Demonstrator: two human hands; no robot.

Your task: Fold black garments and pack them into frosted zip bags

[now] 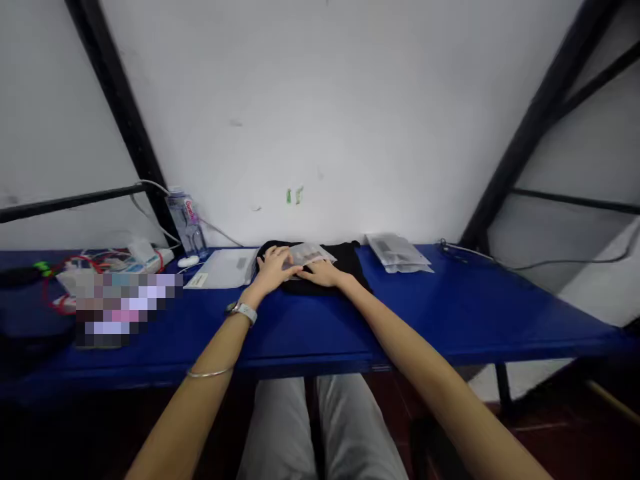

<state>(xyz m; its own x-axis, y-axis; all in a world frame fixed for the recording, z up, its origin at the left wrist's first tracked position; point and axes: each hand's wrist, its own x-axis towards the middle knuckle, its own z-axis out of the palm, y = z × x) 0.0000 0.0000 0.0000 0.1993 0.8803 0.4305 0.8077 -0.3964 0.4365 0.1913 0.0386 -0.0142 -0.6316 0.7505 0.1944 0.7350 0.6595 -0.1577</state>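
1 black cloth [351, 260] between bottle [187, 223] and bags [397, 253]

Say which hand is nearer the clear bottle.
Left. The left hand is over the black fabric, to the right of the clear bottle; the right hand is farther right, over the same fabric.

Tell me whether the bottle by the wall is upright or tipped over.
Upright: the bottle stands base-down on the blue table, its cap end uppermost.
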